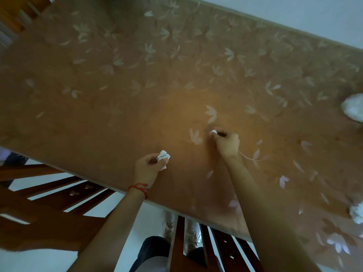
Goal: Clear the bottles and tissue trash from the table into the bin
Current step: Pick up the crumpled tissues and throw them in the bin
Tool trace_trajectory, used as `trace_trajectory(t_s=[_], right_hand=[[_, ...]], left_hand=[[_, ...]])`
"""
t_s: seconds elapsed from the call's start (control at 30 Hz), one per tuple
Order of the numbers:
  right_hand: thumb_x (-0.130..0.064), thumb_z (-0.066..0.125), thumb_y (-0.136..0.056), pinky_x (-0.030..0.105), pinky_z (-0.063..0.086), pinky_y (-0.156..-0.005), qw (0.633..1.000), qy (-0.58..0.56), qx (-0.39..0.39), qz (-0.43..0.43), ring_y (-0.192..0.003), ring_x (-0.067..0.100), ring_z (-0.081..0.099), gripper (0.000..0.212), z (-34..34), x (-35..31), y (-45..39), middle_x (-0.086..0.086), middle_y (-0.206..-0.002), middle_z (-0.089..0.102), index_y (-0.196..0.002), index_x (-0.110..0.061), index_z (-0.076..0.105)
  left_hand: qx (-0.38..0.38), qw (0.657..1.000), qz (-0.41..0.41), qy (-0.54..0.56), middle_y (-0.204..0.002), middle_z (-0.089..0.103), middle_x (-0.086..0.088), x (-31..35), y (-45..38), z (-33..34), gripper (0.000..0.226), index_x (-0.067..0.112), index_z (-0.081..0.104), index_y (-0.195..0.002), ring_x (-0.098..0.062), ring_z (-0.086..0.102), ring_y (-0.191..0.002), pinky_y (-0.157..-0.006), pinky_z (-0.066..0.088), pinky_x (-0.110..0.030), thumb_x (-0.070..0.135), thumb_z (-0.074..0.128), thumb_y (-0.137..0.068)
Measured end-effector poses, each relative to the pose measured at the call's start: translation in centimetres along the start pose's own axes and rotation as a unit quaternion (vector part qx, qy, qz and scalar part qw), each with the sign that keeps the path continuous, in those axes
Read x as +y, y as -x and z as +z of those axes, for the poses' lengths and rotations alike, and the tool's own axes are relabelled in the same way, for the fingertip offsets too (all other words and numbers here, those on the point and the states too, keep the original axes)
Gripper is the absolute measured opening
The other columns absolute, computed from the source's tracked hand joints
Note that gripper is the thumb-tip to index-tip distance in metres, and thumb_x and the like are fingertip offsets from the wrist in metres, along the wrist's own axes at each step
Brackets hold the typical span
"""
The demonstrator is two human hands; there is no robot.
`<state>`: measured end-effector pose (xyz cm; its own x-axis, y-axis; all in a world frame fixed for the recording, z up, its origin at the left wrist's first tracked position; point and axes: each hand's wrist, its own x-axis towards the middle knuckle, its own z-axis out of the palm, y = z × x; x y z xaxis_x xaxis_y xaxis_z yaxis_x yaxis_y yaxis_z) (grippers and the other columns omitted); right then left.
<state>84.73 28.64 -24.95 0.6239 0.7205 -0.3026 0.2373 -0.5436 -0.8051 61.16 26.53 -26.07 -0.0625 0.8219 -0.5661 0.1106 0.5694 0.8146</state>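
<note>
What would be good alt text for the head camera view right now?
Seen from above, a person's left hand holds a crumpled tissue while the right hand pinches a small tissue scrap on a brown leaf-patterned table. Two more tissue wads sit blurred at the right edge.

Brown tablecloth [137, 85] with pale leaf print covers everything around the grip points. Wooden slatted chairs [64, 195] sit below-left and directly below them, tucked at the near edge. Red string bracelet [139, 187] just behind the left one; white floor [151, 218] under the chairs.
</note>
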Motion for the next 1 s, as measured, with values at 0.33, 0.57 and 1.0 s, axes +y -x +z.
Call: trace_trajectory(t_s=[0.33,0.57,1.0], right_hand=[[-0.008,0.073,-0.075,0.033,0.049,-0.080,0.982,-0.162,-0.082,0.044,-0.074,0.015,0.061,0.017,-1.5,-1.0,6.8,-0.005,-0.071,0.066,-0.073,-0.024,0.069],[-0.008,0.072,-0.076,0.025,0.050,-0.079,0.969,-0.190,-0.157,0.001,-0.065,0.010,0.061,0.018,-4.0,-2.2,10.6,-0.004,-0.067,0.066,-0.073,-0.025,0.068],[-0.013,0.073,-0.075,0.015,0.051,-0.062,0.938,-0.164,-0.298,-0.064,-0.067,0.006,0.067,0.016,-3.1,-3.2,18.2,-0.003,-0.070,0.073,-0.091,-0.011,0.073]], left_hand=[[0.011,0.996,0.085,-0.025,-0.071,0.065,0.001,2.5,4.1,-0.5,0.017,-0.001,0.068,-0.093,0.005,0.061,-0.052,-0.055,0.049,-0.007,0.004,0.068,-0.077],[0.080,0.992,0.089,0.024,-0.075,0.065,-0.002,1.7,9.3,-1.2,0.020,-0.001,0.067,-0.097,0.000,0.063,-0.059,-0.056,0.050,-0.007,0.005,0.068,-0.077],[0.268,0.953,0.111,0.084,-0.086,0.068,-0.007,-1.5,19.7,-5.6,0.019,0.006,0.070,-0.094,-0.022,0.064,-0.079,-0.078,0.053,-0.034,0.013,0.071,-0.076]])
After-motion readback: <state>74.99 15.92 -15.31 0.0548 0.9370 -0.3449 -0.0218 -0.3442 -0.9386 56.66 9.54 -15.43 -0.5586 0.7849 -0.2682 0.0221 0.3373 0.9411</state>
